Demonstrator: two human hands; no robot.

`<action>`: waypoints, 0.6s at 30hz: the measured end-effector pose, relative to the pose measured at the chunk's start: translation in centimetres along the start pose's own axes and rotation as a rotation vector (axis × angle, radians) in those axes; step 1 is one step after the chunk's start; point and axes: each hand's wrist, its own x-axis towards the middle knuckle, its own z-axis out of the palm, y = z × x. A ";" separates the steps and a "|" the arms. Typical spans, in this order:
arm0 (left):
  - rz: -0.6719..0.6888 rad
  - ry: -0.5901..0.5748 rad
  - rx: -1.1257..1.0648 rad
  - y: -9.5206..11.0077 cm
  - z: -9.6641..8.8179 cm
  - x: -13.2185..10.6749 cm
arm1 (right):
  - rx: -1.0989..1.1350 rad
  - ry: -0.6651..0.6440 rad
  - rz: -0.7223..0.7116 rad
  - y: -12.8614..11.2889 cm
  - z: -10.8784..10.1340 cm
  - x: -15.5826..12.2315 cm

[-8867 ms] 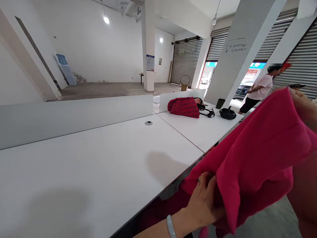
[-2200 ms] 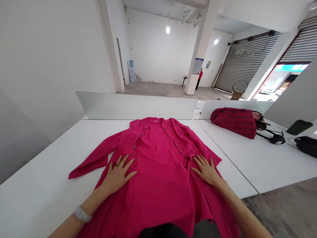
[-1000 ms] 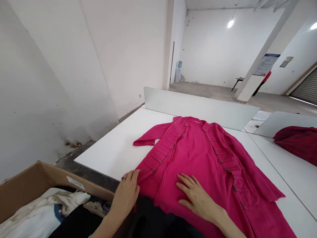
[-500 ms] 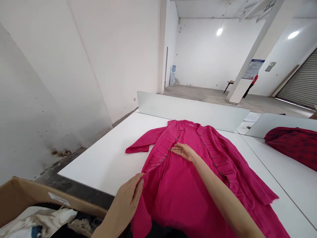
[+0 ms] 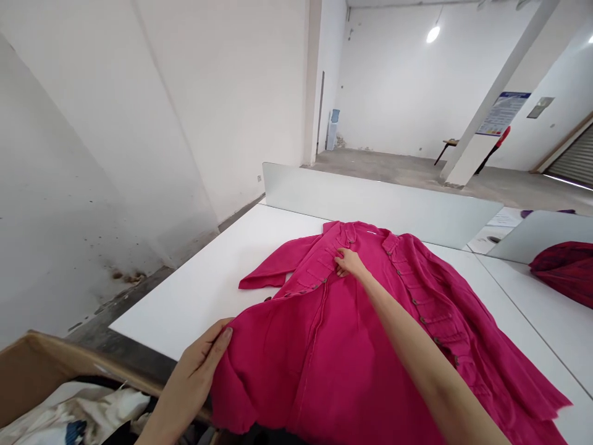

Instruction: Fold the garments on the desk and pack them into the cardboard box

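A bright pink button-front jacket (image 5: 365, 334) lies spread on the white table (image 5: 194, 290), collar toward the far side. Its front hangs open, with dark buttons along both edges. Low on the left front panel, my left hand (image 5: 204, 352) pinches the edge between thumb and fingers and holds it lifted out to the left, so the inside of the panel shows. My right hand (image 5: 349, 262) reaches across the jacket, its fingers closed on the same panel's edge higher up, near the chest. One sleeve (image 5: 278, 262) rests flat on the left.
A cardboard box (image 5: 83, 361) of mixed clothes stands at the lower left. A low frosted divider (image 5: 370, 198) runs along the table's far edge. Dark red checked cloth (image 5: 565, 272) lies at the right. Behind a far pillar (image 5: 495, 117) a person in red (image 5: 498, 148) is partly visible.
My left hand has moved left and pulled the panel's lower edge outward, opening it wider. My right hand's fingers have gone from stretched out to curled on the edge. The view has shifted slightly.
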 end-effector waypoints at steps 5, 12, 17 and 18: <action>0.025 0.027 0.099 -0.9 -0.2 0.6 | -0.069 0.119 -0.084 0.8 0.9 1.2; 0.222 -0.200 0.313 0.9 0.7 -0.6 | 0.000 0.338 -0.230 -0.7 -0.5 2.4; 0.546 -0.397 0.521 -0.8 6.7 -2.6 | -0.018 0.301 -0.313 0.2 -7.3 1.2; 0.600 -0.498 0.557 -1.3 8.5 -3.0 | -0.030 0.249 -0.299 1.1 -8.4 0.6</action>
